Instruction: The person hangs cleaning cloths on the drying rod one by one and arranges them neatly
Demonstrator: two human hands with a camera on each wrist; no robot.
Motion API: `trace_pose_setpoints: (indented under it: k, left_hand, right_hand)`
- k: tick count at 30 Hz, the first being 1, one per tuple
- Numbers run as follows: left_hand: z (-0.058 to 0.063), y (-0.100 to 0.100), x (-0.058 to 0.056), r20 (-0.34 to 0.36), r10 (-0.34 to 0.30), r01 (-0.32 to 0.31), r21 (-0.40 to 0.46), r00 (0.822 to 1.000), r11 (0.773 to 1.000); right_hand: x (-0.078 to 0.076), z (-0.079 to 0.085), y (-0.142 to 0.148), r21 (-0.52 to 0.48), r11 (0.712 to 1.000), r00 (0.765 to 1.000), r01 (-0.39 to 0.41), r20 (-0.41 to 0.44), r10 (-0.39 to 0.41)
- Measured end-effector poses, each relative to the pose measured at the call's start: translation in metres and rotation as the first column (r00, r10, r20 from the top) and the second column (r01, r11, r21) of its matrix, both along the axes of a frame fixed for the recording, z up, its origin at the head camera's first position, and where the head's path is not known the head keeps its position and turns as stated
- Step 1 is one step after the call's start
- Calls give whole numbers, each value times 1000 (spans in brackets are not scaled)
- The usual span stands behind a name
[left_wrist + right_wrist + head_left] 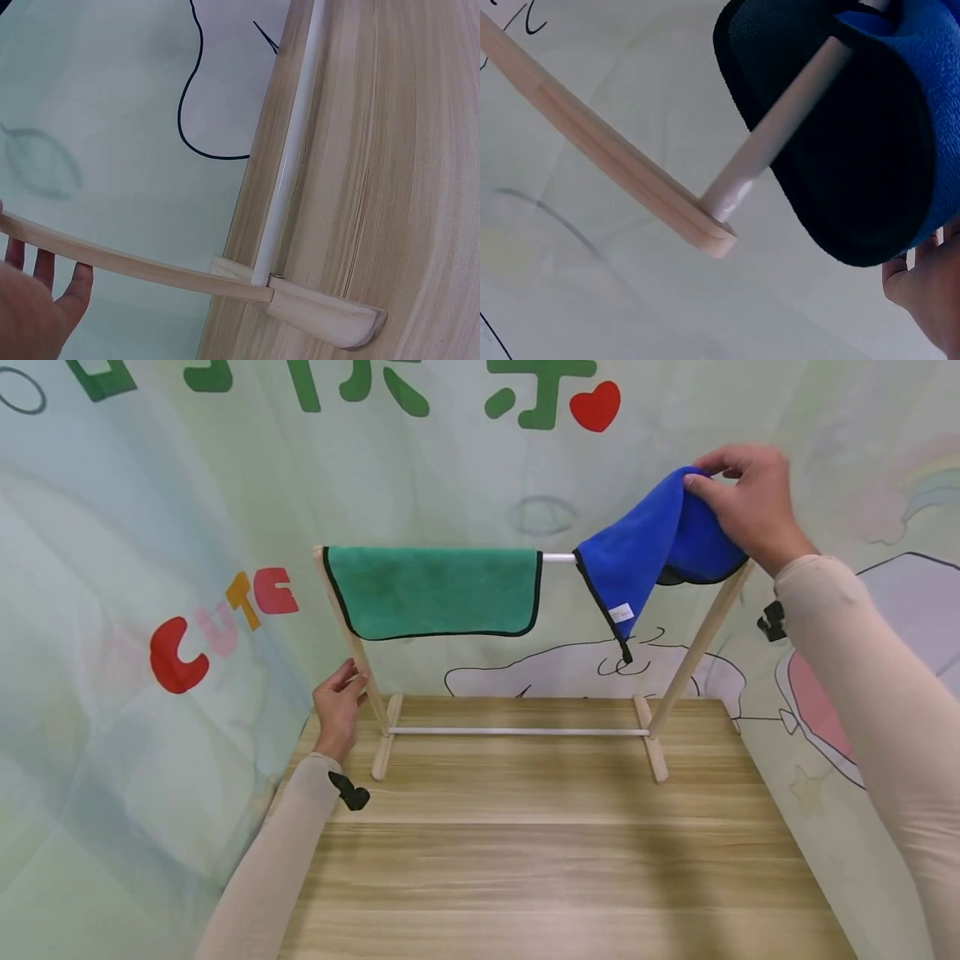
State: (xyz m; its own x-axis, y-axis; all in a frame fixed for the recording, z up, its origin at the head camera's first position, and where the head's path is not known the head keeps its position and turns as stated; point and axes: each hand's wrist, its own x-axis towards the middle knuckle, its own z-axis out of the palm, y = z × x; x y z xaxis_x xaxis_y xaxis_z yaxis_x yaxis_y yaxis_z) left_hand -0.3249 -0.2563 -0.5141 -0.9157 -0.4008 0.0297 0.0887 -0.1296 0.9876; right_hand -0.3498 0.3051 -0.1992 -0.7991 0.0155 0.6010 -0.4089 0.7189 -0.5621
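Note:
A small wooden drying rack with white rods stands on the table. My left hand is at its left post, low down; in the left wrist view, fingers touch the post. My right hand pinches the top of a blue towel above the right end of the upper rod. One corner of this towel, with a white label, hangs down in front. The right wrist view shows its dark underside beside the rod. A green towel with black edging hangs over the rod's left part.
The wood-grain table reaches toward me in front of the rack. A printed cloth backdrop with letters and drawings stands close behind and at both sides. A white lower rod joins the rack's feet.

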Motion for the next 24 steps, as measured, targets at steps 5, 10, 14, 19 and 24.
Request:
trace_pose_setpoints:
  k: [5, 10, 14, 19, 24]
  left_hand:
    - [1, 0, 1, -10, 4, -4, -2, 1000, 1000]
    - [1, 0, 1, -21, 4, -4, 19, 1000, 1000]
    - [0, 0, 0, -14, 3, -3, 12, 1000, 1000]
    - [-1, 0, -1, -3, 5, -5, 12, 1000, 1000]
    - [-1, 0, -1, -7, 1, 0, 23, 1000, 1000]
  right_hand:
    - [-1, -9, 1, -16, 1000, 1000, -19, -11, 19]
    - [-3, -19, 3, -4, 999, 999, -35, -25, 35]
    - [-3, -28, 4, 4, 1000, 1000, -28, -2, 28]
    - [-2, -36, 6, -6, 999, 999, -34, 20, 35]
    - [0, -43, 8, -12, 999, 998, -45, 39, 46]
